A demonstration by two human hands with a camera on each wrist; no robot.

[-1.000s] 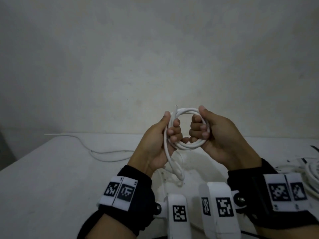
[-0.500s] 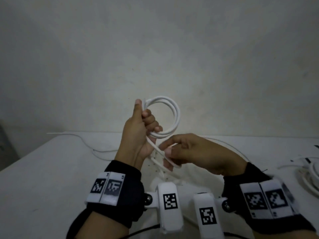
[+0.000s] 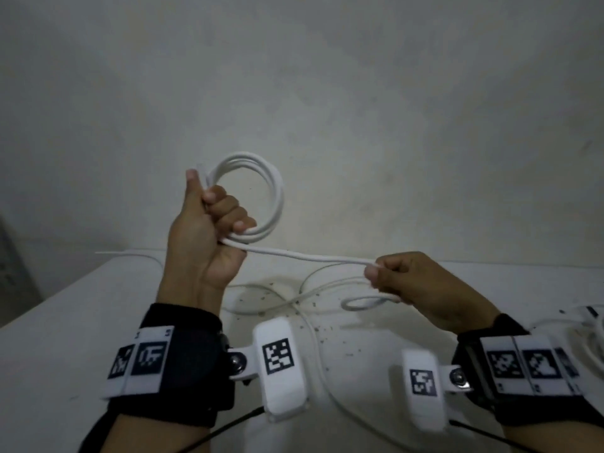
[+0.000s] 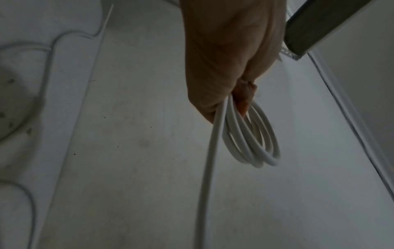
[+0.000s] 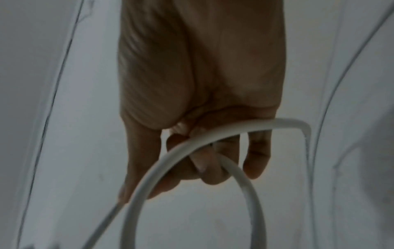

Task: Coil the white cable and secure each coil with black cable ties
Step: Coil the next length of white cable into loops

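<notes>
My left hand (image 3: 209,223) is raised above the table and grips a small coil of white cable (image 3: 274,197), thumb up along its left side. In the left wrist view the coil (image 4: 255,143) hangs from the curled fingers. A straight run of the cable (image 3: 310,258) stretches rightward to my right hand (image 3: 392,276), which pinches it between thumb and fingers. Below that hand the cable curls in a loose loop (image 3: 362,304). The right wrist view shows the cable (image 5: 192,146) bending through the curled fingers. No black cable ties are visible near the hands.
The white table (image 3: 65,322) carries slack cable (image 3: 287,299) and dark specks under my hands. Another strand (image 3: 130,255) trails along the far left edge. More white cable and dark bits (image 3: 588,322) lie at the right edge. A plain wall stands behind.
My right hand let go of the coil, slid along the cable and drew a length out to the right. The left hand lifted the coil higher and to the left.
</notes>
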